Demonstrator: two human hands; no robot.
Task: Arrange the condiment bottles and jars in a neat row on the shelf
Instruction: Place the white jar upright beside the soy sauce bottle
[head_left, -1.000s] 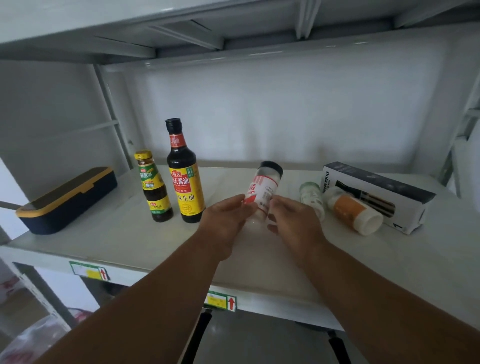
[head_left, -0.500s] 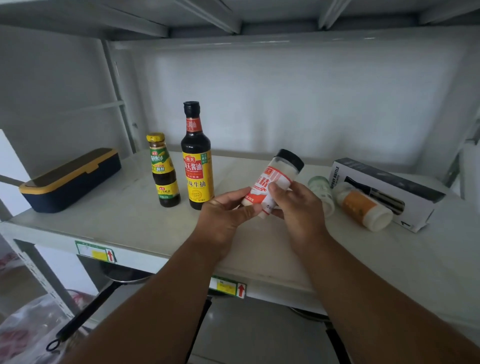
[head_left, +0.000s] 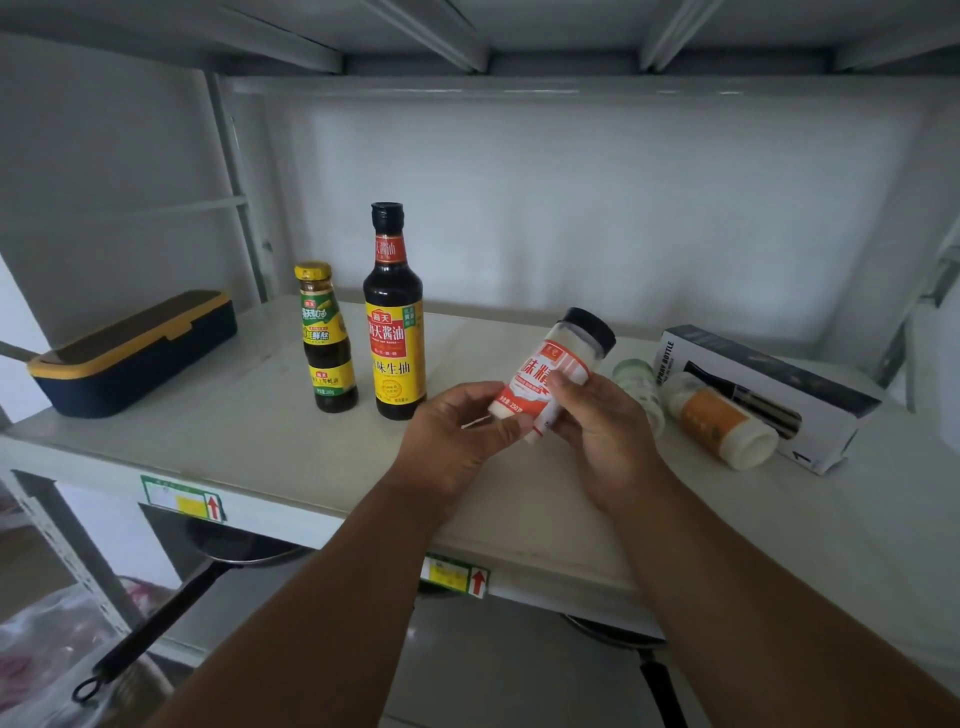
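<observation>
Holding the red-labelled shaker jar (head_left: 551, 375) between both hands, you have it lifted off the white shelf (head_left: 260, 436) and tilted, black cap up and to the right. Your left hand (head_left: 457, 436) pinches the jar's lower end between thumb and fingers; your right hand (head_left: 597, 431) wraps its right side, thumb across the label. Jar contents look white.

Upright at left-centre of the shelf: tall soy sauce bottle (head_left: 394, 322), black cap, yellow and red label. Just beside it on its left, apart from it, the short sauce bottle (head_left: 324, 340) with yellow cap and green-yellow label, also upright.

To the right of your hands, two jars lie on their sides: a small green-labelled jar (head_left: 640, 387), partly hidden behind your right hand, and an orange-labelled jar (head_left: 722, 427) with a white cap facing you. The orange-labelled jar lies against a black and white box (head_left: 769, 384) printed with a bottle picture.

Far left of the shelf: dark blue case (head_left: 135, 353) with yellow trim, lid closed. Below the shelf, a black pan handle (head_left: 156, 629) shows.
</observation>
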